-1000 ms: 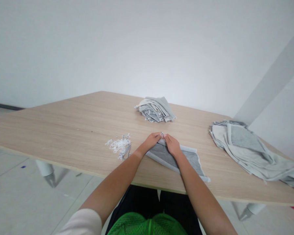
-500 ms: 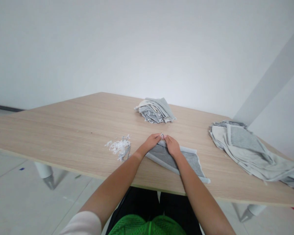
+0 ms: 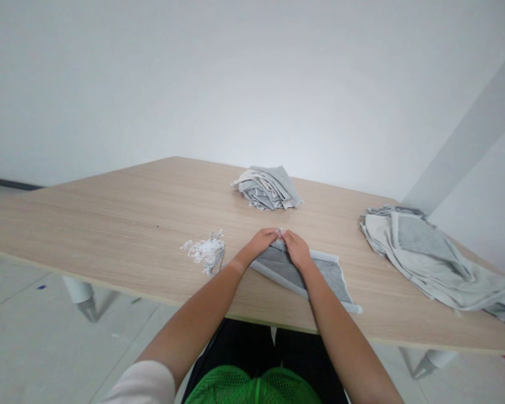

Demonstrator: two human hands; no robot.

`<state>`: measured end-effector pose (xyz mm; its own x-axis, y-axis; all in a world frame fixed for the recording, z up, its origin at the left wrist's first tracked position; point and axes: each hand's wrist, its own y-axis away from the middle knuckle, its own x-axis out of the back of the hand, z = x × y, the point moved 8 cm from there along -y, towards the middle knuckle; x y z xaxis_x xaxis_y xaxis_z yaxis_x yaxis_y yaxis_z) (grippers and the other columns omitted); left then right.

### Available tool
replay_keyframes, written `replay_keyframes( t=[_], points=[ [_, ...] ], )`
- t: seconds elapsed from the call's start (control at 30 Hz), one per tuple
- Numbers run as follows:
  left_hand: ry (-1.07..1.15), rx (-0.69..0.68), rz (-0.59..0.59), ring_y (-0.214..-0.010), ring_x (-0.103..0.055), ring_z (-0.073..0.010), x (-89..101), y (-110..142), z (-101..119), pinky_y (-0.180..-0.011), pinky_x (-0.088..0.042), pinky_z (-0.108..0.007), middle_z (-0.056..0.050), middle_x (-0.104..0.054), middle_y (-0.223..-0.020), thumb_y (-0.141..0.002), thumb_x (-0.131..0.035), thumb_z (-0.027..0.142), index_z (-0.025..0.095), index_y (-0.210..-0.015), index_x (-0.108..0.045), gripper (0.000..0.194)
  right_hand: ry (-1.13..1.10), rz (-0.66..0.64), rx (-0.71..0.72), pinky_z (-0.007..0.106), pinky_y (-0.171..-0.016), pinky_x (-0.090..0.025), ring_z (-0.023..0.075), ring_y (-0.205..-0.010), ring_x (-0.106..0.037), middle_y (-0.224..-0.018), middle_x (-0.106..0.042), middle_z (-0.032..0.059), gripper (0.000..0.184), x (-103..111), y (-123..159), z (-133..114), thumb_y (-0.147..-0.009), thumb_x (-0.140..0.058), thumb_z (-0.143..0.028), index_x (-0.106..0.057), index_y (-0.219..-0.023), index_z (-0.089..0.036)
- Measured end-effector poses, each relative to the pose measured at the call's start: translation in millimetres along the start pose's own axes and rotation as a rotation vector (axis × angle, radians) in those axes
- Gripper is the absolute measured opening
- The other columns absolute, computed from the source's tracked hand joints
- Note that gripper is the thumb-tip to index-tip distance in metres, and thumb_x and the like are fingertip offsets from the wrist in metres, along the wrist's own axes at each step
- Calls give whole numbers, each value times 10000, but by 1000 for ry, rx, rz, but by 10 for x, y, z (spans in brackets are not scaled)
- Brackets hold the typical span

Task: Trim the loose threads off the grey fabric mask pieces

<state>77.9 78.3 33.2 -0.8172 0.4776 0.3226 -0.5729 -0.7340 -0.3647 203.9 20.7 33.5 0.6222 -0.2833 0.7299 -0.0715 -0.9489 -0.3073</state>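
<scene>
Against a plain pale wall (image 3: 235,84), the counter (image 3: 109,219) bears a folded stack (image 3: 267,188) by its far edge, a larger pile (image 3: 429,258) towards its right end and loose threads (image 3: 208,249) left of the cloth (image 3: 332,278), each apparently set aside to leave working room. The left hand (image 3: 262,241) and right hand (image 3: 297,248) meet, each grip pinched on the cloth's far part, probably to keep that small bit steady. Near the front edge, the cloth lies slantwise, thin and grey, with paler, slightly curled borders.
</scene>
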Motion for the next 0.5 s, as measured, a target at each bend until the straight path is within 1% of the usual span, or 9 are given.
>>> replay_keyframes(
  t=[0.1,0.2,0.3,0.4,0.5],
  points=[
    [-27,6,-9,-811,-553,-187,-2,-1,0,-788,-470,-271,-6,-589,-719,-871,-538,484,176,-739,-602,340,24,-6,14,332,-896,-444,235,-1013,-646,-977,-717,51,469,7,11,-29,-1093,-249,-511,-602,-905,-266],
    [-46,22,-7,-830,-564,-194,6,-11,-34,-796,-479,-275,-10,-616,-739,-874,-539,490,173,-763,-625,346,37,-6,12,329,-868,-445,235,-992,-651,-977,-718,48,462,9,14,-33,-1095,-255,-517,-608,-931,-268],
    [-52,-9,-8,-838,-577,-190,7,-27,-52,-815,-487,-275,-16,-649,-776,-892,-533,468,166,-773,-647,344,49,8,1,329,-857,-444,238,-975,-650,-964,-716,53,448,8,10,-18,-1093,-265,-515,-604,-935,-269],
    [-51,-46,-25,-851,-585,-187,-9,-46,-71,-836,-484,-273,-27,-676,-832,-911,-515,462,159,-804,-677,360,21,27,19,335,-872,-445,242,-985,-642,-977,-718,62,468,15,2,-20,-1092,-232,-493,-592,-902,-262],
    [-65,-36,-22,-870,-588,-191,-13,-67,-114,-846,-477,-269,-28,-683,-856,-908,-511,467,161,-821,-683,361,-33,32,35,334,-883,-446,241,-976,-633,-975,-715,57,475,21,-10,-17,-1079,-220,-509,-573,-879,-262]
  ],
)
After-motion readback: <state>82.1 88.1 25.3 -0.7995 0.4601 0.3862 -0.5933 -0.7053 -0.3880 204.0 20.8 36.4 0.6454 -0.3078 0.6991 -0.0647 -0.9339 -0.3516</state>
